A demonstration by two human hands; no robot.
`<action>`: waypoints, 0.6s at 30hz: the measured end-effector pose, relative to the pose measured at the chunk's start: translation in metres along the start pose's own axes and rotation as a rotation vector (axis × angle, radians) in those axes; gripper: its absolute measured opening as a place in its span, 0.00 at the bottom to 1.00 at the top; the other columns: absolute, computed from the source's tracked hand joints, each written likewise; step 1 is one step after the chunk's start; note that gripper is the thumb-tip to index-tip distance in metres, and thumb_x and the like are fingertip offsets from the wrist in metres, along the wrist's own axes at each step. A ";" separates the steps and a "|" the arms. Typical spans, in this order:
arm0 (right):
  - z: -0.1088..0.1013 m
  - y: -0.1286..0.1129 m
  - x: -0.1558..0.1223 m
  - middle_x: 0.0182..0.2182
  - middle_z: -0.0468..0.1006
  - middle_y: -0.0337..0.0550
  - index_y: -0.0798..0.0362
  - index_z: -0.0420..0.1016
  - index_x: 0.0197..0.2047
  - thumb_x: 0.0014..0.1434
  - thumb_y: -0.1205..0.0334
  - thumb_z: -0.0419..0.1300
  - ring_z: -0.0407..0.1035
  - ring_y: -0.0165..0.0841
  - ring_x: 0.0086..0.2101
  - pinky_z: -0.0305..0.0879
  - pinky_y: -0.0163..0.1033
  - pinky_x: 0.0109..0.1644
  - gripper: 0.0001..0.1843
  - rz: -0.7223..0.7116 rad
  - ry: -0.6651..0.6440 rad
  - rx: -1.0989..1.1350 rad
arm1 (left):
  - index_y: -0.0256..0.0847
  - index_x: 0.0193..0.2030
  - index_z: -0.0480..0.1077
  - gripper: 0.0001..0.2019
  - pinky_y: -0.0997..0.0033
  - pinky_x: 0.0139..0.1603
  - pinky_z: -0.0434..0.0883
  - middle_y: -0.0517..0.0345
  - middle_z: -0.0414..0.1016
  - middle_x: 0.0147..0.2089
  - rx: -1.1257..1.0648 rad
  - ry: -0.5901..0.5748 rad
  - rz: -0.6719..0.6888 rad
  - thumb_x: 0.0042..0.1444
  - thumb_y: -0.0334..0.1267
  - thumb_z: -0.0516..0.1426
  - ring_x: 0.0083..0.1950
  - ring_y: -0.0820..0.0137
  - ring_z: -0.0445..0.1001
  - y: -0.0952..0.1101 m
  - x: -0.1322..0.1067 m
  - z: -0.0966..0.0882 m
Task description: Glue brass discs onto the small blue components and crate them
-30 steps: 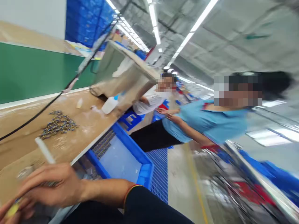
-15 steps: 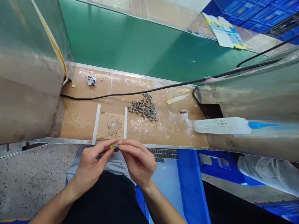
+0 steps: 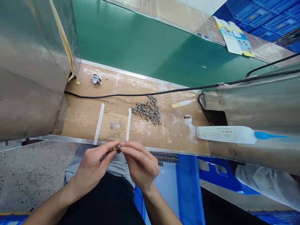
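My left hand and my right hand meet over my lap at the near edge of the bench. Their fingertips pinch one tiny yellow and dark part between them. Beyond the fingers, on the cardboard bench top, two white strips frame a patch holding a small round silver disc. To the right of the strips lies a heap of several small blue and gold parts.
A black cable crosses the bench. A white glue bottle with a blue nozzle lies at the right beside a metal housing; another metal housing stands left. A green conveyor belt runs behind. A blue crate sits below.
One second ago the view pointed sideways at other people nearby. It has swung down to the bench, and both hands have come together on the tiny part, then held nearly still.
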State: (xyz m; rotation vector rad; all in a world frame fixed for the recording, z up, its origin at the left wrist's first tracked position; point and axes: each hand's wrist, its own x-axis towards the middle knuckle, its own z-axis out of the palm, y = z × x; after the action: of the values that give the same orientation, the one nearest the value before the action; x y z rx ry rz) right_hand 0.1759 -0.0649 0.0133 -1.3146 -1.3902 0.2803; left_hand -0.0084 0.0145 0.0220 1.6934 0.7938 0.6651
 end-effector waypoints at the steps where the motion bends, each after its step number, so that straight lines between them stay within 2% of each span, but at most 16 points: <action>1: 0.000 0.000 0.000 0.52 0.91 0.47 0.48 0.89 0.61 0.72 0.82 0.69 0.88 0.37 0.49 0.89 0.42 0.51 0.23 -0.001 -0.001 0.003 | 0.50 0.70 0.82 0.18 0.86 0.66 0.80 0.67 0.90 0.65 0.002 0.002 0.004 0.79 0.29 0.64 0.61 0.77 0.91 -0.001 0.000 0.000; 8: 0.000 0.000 0.001 0.52 0.91 0.48 0.49 0.89 0.61 0.71 0.83 0.69 0.89 0.38 0.50 0.89 0.42 0.52 0.24 -0.014 -0.007 -0.002 | 0.49 0.69 0.82 0.18 0.82 0.66 0.83 0.64 0.90 0.65 0.009 0.011 0.010 0.80 0.29 0.63 0.61 0.73 0.91 0.000 -0.001 0.000; 18: -0.006 -0.002 0.003 0.51 0.92 0.47 0.46 0.89 0.63 0.74 0.79 0.69 0.90 0.38 0.48 0.91 0.41 0.50 0.23 -0.073 -0.057 -0.080 | 0.47 0.72 0.79 0.20 0.84 0.67 0.81 0.63 0.90 0.66 0.053 -0.004 0.051 0.80 0.27 0.61 0.62 0.74 0.91 0.006 -0.001 -0.002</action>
State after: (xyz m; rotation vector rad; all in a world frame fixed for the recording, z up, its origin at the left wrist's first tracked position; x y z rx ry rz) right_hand 0.1805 -0.0662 0.0177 -1.3265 -1.5075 0.2156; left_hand -0.0095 0.0138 0.0283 1.7673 0.7735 0.6810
